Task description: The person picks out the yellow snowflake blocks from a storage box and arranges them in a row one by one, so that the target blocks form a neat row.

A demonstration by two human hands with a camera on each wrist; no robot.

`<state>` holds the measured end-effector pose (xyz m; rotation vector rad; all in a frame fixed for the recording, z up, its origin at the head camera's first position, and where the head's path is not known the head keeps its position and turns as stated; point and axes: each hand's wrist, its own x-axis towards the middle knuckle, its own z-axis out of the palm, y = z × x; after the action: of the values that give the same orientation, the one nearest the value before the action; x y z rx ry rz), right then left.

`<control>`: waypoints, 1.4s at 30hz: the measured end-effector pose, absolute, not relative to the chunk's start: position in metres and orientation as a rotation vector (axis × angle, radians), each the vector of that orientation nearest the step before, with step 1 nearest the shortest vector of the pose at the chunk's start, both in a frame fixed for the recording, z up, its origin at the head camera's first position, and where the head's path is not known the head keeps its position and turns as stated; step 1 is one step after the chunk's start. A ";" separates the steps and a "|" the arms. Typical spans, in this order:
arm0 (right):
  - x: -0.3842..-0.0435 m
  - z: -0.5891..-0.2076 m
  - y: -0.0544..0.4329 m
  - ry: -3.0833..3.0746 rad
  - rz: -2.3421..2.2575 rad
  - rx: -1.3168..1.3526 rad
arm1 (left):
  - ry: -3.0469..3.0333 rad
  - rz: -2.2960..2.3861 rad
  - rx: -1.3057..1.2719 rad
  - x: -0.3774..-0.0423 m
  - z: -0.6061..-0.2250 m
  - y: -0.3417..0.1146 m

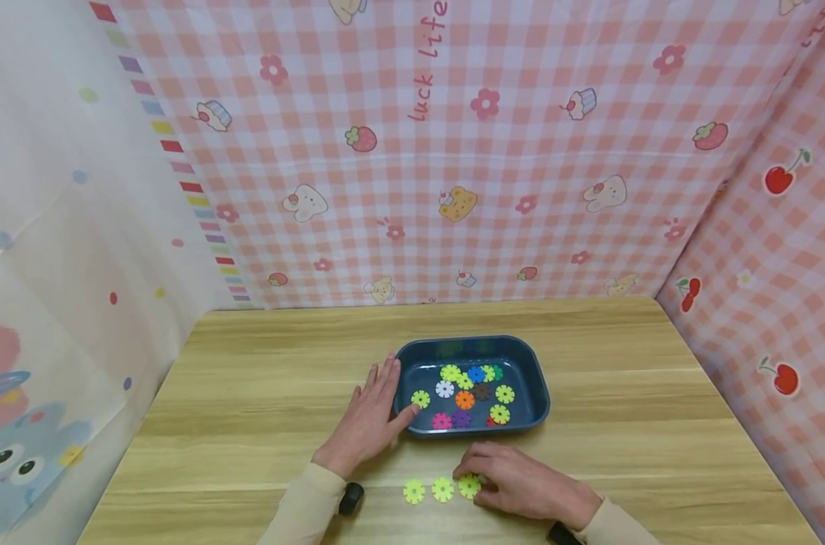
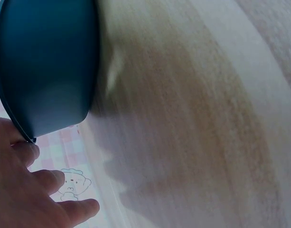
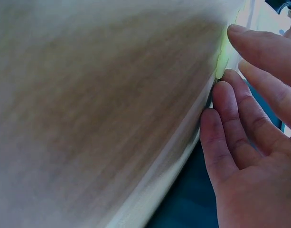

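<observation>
My left hand [image 1: 366, 424] rests at the left end of a dark blue tray [image 1: 539, 378], its thumb over the rim and its other fingers largely straight along the outside. In the left wrist view, fingertips touch the tray's rim [image 2: 12, 116]. With thumb and fingers, my right hand [image 1: 521, 481] pinches a yellow-green notched disc [image 1: 468, 487] at the table surface. The disc's edge [image 3: 223, 59] shows between the fingers in the right wrist view. Two matching discs, one nearer [image 1: 443, 490] and one farther left [image 1: 414, 492], lie flat in a row beside it.
Inside the tray lie several notched discs, including an orange one [image 1: 465, 400], a white one [image 1: 444, 388] and a pink one [image 1: 442, 421]. Beneath everything is a wood-grain table [image 1: 269, 393]. A pink checked cloth [image 1: 412, 166] hangs behind it, with more cloth at both sides.
</observation>
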<state>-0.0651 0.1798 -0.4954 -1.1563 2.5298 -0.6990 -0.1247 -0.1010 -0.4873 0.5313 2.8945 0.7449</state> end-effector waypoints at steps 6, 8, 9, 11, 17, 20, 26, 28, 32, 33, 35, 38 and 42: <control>-0.062 -0.488 0.181 2.529 -0.758 -1.120 | 2.892 0.750 0.528 -0.124 -0.488 -0.102; -0.060 -0.484 0.182 2.529 -0.797 -1.109 | 2.894 0.748 0.525 -0.124 -0.488 -0.102; -0.059 -0.481 0.183 2.528 -0.819 -1.100 | 2.894 0.747 0.524 -0.123 -0.488 -0.102; -0.059 -0.476 0.184 2.528 -0.867 -1.081 | 2.896 0.748 0.522 -0.123 -0.488 -0.102; -0.062 -0.463 0.190 2.596 -1.033 -1.136 | 2.894 0.760 0.525 -0.123 -0.487 -0.102; -0.068 -0.461 0.195 2.689 -1.134 -1.224 | 2.895 0.763 0.531 -0.123 -0.487 -0.103; -0.083 -0.458 0.206 2.859 -1.259 -1.206 | 2.902 0.755 0.538 -0.123 -0.486 -0.104; -0.089 -0.458 0.210 2.898 -1.241 -1.145 | 2.905 0.746 0.537 -0.123 -0.487 -0.104; -0.099 -0.459 0.218 2.921 -1.197 -1.045 | 2.907 0.740 0.539 -0.122 -0.488 -0.103; -0.102 -0.460 0.219 2.920 -1.193 -1.037 | 2.907 0.740 0.540 -0.122 -0.488 -0.103; -0.108 -0.461 0.221 2.929 -1.180 -1.033 | 2.912 0.739 0.544 -0.122 -0.488 -0.103; -0.115 -0.463 0.223 2.949 -1.165 -1.033 | 2.918 0.731 0.550 -0.123 -0.487 -0.102; -0.121 -0.464 0.225 2.965 -1.131 -0.975 | 2.923 0.728 0.552 -0.123 -0.487 -0.102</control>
<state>-0.1207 0.2245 -0.4640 -0.9746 2.9652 -1.1307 -0.1232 -0.1019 -0.4872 0.5524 2.9232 0.7276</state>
